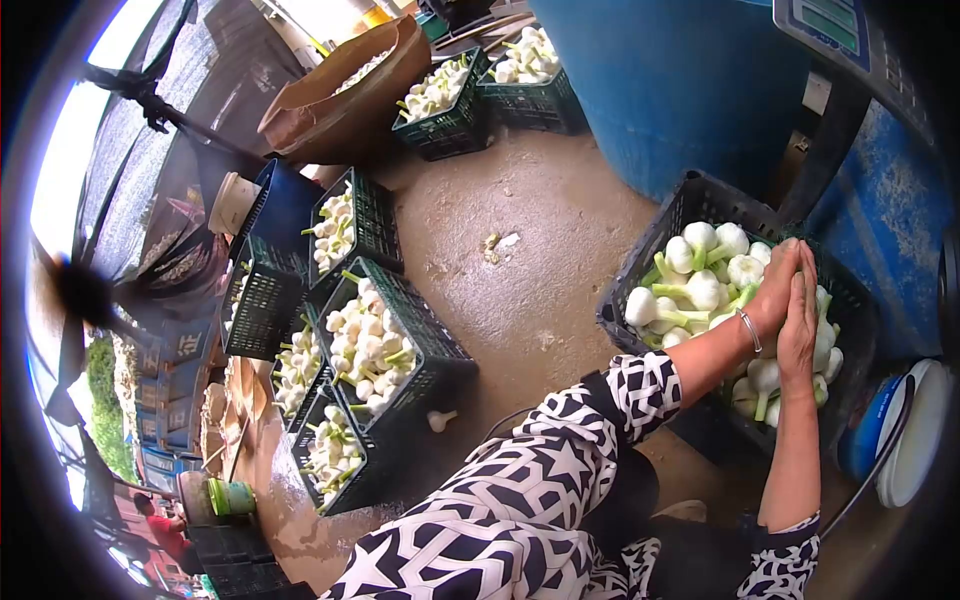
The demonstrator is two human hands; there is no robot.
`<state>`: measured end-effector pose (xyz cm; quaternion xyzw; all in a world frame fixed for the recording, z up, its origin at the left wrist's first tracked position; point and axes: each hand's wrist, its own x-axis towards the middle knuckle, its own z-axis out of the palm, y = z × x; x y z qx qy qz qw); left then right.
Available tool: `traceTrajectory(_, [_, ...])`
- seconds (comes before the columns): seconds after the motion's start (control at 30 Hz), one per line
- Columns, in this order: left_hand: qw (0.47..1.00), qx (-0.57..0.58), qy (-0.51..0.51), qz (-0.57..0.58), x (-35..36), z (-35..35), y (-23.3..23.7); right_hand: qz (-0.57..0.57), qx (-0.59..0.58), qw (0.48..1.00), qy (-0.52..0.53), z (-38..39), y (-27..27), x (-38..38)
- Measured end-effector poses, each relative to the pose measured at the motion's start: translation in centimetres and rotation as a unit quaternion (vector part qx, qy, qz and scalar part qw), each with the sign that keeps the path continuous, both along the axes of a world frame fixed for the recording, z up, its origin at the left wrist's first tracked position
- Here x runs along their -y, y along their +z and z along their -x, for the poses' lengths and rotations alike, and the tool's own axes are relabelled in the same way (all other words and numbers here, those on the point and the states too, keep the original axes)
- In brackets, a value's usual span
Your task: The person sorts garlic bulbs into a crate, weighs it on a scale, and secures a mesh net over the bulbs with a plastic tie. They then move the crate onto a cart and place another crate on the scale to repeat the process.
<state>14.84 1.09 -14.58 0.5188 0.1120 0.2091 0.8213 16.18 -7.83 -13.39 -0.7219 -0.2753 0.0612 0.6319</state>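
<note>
Both my hands are over a dark plastic crate [640,250] of white garlic bulbs [704,290] with short green stems. My left hand [778,290], with a silver bangle at the wrist, lies palm to palm against my right hand [798,325]. The fingers of both are stretched out straight, pointing to the crate's far side. No garlic shows in either hand; the space between the palms is hidden. Bulbs show on both sides of my wrists, just below them.
A scale display [830,25] on a dark post stands beside the crate, near a large blue barrel [670,90]. Several green crates [420,350] of garlic stand at left on the wet floor [500,240], with one loose bulb [441,420]. A person [165,530] is far off at lower left.
</note>
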Motion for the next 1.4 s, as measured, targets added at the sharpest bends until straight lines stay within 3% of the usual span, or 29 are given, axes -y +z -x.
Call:
traceTrajectory(0.17, [0.973, 0.105, 0.042, 0.201, 0.2, -0.8, -0.3, 0.031, 0.023, 0.999, -0.014, 0.5, 0.8, -1.8])
traceTrajectory(0.23, [0.938, 0.109, -0.043, 0.328, 0.1, 0.9, 1.8, 0.139, 0.108, 0.984, -0.030, -0.8, 0.3, -1.8])
traceTrajectory(0.27, [0.918, 0.114, -0.059, 0.374, -0.1, 1.1, 1.8, 0.118, 0.185, 0.974, -0.061, -0.8, 0.5, -2.5])
traceTrajectory(0.37, [0.901, 0.146, -0.066, 0.403, -0.2, 1.6, 1.0, 0.130, 0.187, 0.968, -0.102, -2.6, -0.7, -3.7])
traceTrajectory(0.4, [0.906, 0.129, -0.098, 0.392, -0.8, 3.4, 1.8, 0.078, 0.176, 0.977, -0.087, -2.8, -0.6, -3.7])
traceTrajectory(0.47, [0.973, 0.106, -0.132, 0.160, -4.1, 5.6, 1.9, 0.012, 0.017, 0.995, -0.096, -3.5, 0.7, -2.4])
traceTrajectory(0.5, [0.981, 0.057, -0.123, -0.136, -6.1, 8.5, 4.4, -0.125, 0.007, 0.985, -0.117, -4.1, 0.6, -2.3])
traceTrajectory(0.53, [0.895, -0.033, -0.084, -0.436, -7.3, 10.7, 6.6, -0.167, -0.093, 0.979, -0.076, -4.4, 2.5, -1.6])
traceTrajectory(0.57, [0.772, -0.080, -0.027, -0.630, -8.2, 10.9, 5.4, -0.110, -0.077, 0.987, -0.091, -4.2, 3.7, -1.8])
traceTrajectory(0.63, [0.723, -0.128, -0.028, -0.678, -6.2, 10.1, 3.0, -0.047, 0.147, 0.981, -0.120, -3.1, 3.6, -3.3])
traceTrajectory(0.7, [0.693, -0.087, -0.030, -0.715, -2.5, 6.9, 1.4, -0.003, 0.206, 0.975, -0.079, -1.4, 4.9, -3.0])
traceTrajectory(0.73, [0.612, -0.001, -0.016, -0.791, -2.3, 4.6, -2.7, 0.012, 0.234, 0.972, -0.035, -1.2, 4.0, -2.7])
traceTrajectory(0.77, [0.823, -0.020, -0.007, -0.568, -2.8, 1.0, -6.1, 0.108, 0.277, 0.955, -0.011, -1.4, 3.8, -2.2])
traceTrajectory(0.8, [0.940, 0.029, 0.048, -0.336, -3.7, -2.5, -10.4, 0.157, 0.301, 0.939, 0.060, -1.5, 5.1, -1.1])
traceTrajectory(0.83, [0.812, -0.122, 0.077, -0.566, 3.1, 1.1, 2.8, 0.237, 0.376, 0.891, 0.092, -1.9, 4.4, -1.7])
traceTrajectory(0.87, [0.682, -0.206, 0.133, -0.689, 2.9, 0.6, 2.8, 0.351, 0.380, 0.849, 0.110, -0.3, 7.2, -1.0])
traceTrajectory(0.9, [0.687, -0.227, 0.119, -0.680, 1.7, -0.1, 1.0, 0.358, 0.371, 0.852, 0.093, 0.7, 6.1, -1.8])
traceTrajectory(0.93, [0.674, -0.081, 0.185, -0.711, -3.5, -2.0, -5.3, 0.334, 0.298, 0.894, 0.016, 2.1, 5.0, -3.3])
traceTrajectory(0.97, [0.565, -0.313, 0.092, -0.758, -4.5, -1.6, -5.2, 0.304, 0.225, 0.924, -0.057, 2.3, 4.3, -3.6])
traceTrajectory(1.0, [0.566, -0.305, 0.085, -0.762, -4.6, -1.2, -5.1, 0.263, 0.349, 0.899, 0.018, 1.6, 4.8, -2.0])
traceTrajectory(1.03, [0.626, -0.271, 0.061, -0.729, -4.4, -0.7, -4.8, 0.217, 0.466, 0.852, 0.095, 1.1, 5.7, -0.2])
traceTrajectory(1.07, [0.682, -0.235, 0.035, -0.691, -4.4, -0.2, -4.6, 0.225, 0.463, 0.853, 0.086, 1.0, 6.6, 1.4])
traceTrajectory(1.13, [0.783, -0.167, -0.014, -0.599, -4.0, 0.7, -3.9, 0.044, 0.439, 0.886, 0.140, 1.8, 9.5, 4.9])
traceTrajectory(1.17, [0.822, -0.139, -0.040, -0.551, -3.8, 1.0, -3.5, 0.046, 0.464, 0.875, 0.131, -0.9, 14.3, 12.6])
traceTrajectory(1.23, [0.887, -0.077, -0.083, -0.447, -3.3, 1.2, -2.5, -0.028, 0.420, 0.906, 0.050, -6.2, 14.6, 20.4])
traceTrajectory(1.3, [0.908, -0.044, -0.073, -0.409, -1.1, 0.7, -1.5, 0.169, 0.311, 0.933, -0.057, -10.2, 12.5, 30.1])
traceTrajectory(1.33, [0.928, -0.015, -0.056, -0.368, -0.1, 1.0, -1.5, 0.269, 0.266, 0.920, -0.103, -12.1, 8.7, 34.2])
traceTrajectory(1.37, [0.928, -0.020, -0.054, -0.369, 0.2, 1.2, -1.4, 0.410, 0.284, 0.852, -0.159, -12.5, 4.7, 37.7])
traceTrajectory(1.4, [0.932, -0.033, -0.053, -0.356, 0.1, 1.1, -1.3, 0.478, 0.193, 0.851, -0.101, -12.8, 1.7, 39.9])
